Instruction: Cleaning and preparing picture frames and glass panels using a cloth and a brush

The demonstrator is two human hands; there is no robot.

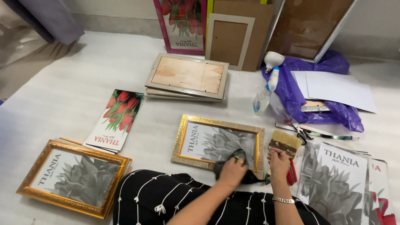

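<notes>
Worktop (75, 83): white sheet, carries everything. Gold frame (218, 143) with a grey flower print lies flat under both hands, just ahead of the person's lap. Second gold frame (73, 177) sits well left of the left hand. Stack of pale wooden frames (186, 77) is farther out, beyond the left hand. Pile of grey flower prints (337, 179) is just right of the right hand. Left hand (232, 171) is clenched on a dark cloth (243, 160), pressing it onto the frame's glass at the near right corner. Right hand (279, 163) grips a wide flat brush (285, 142), bristles pointing away, at the frame's right edge.
</notes>
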